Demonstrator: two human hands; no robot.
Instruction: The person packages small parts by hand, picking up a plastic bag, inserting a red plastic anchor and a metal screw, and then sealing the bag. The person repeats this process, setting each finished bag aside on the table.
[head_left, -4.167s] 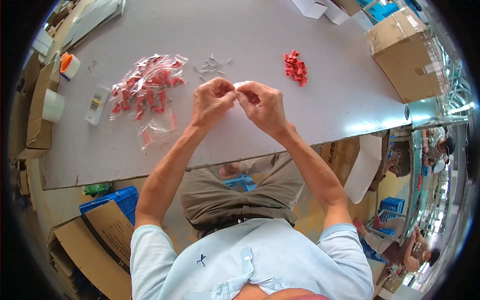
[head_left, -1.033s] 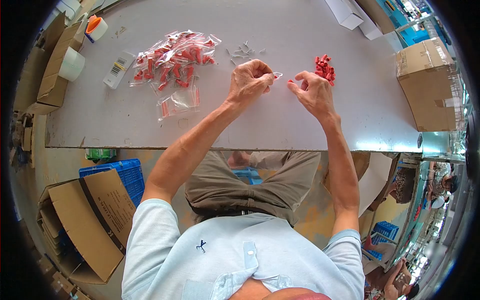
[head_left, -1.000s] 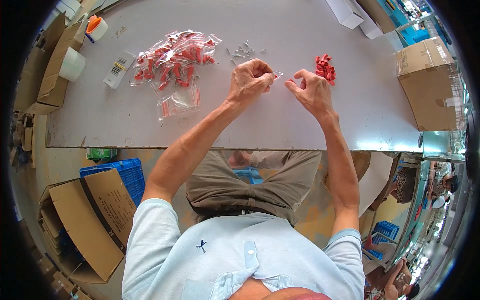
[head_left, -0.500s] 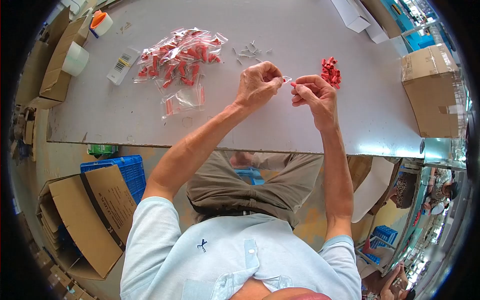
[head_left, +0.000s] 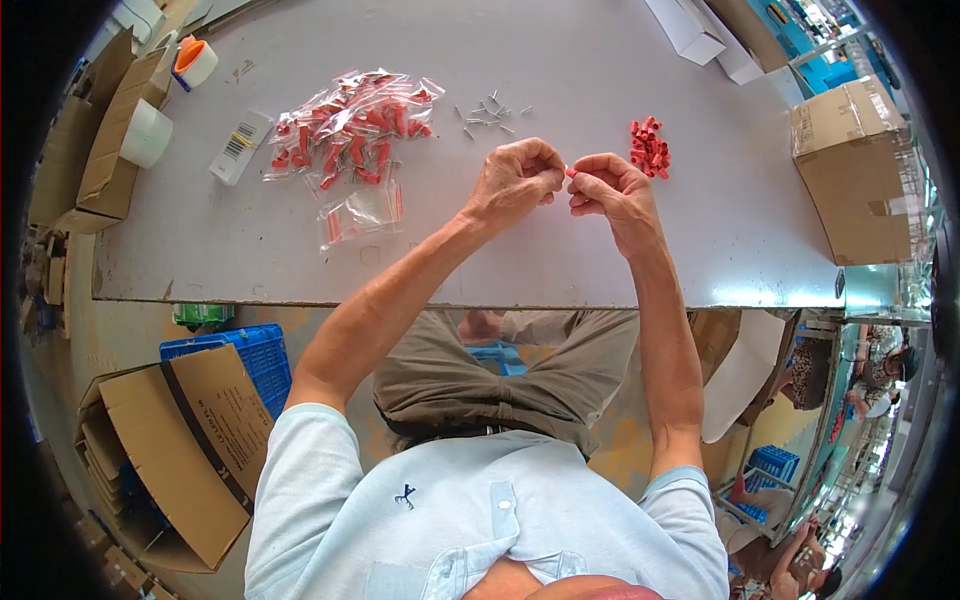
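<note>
My left hand (head_left: 517, 182) is closed in a pinch above the table. A small pale bit shows at its fingertips, but what it grips is mostly hidden. Fingertip to fingertip with it, my right hand (head_left: 615, 195) pinches a small red plastic sleeve (head_left: 572, 172). The sleeve's end meets the pale bit. Beyond my right hand lies a pile of similar red sleeves (head_left: 650, 148). Several small metal pins (head_left: 490, 112) are scattered beyond my left hand. Farther left is a heap of clear zip bags with red pieces inside (head_left: 350, 125), with a flat clear bag (head_left: 362, 215) at its near side.
A barcoded white packet (head_left: 240, 148) and tape rolls (head_left: 195, 63) are on the table's left. A cardboard box (head_left: 850, 170) stands at the right edge, white boxes (head_left: 690, 30) at the far right. A blue crate (head_left: 250, 355) and an open carton (head_left: 190, 450) are on the floor.
My hands have come together, closing the small gap between their fingertips. The red sleeve in my right hand has moved left to the pale bit. The whole view has shifted slightly.
</note>
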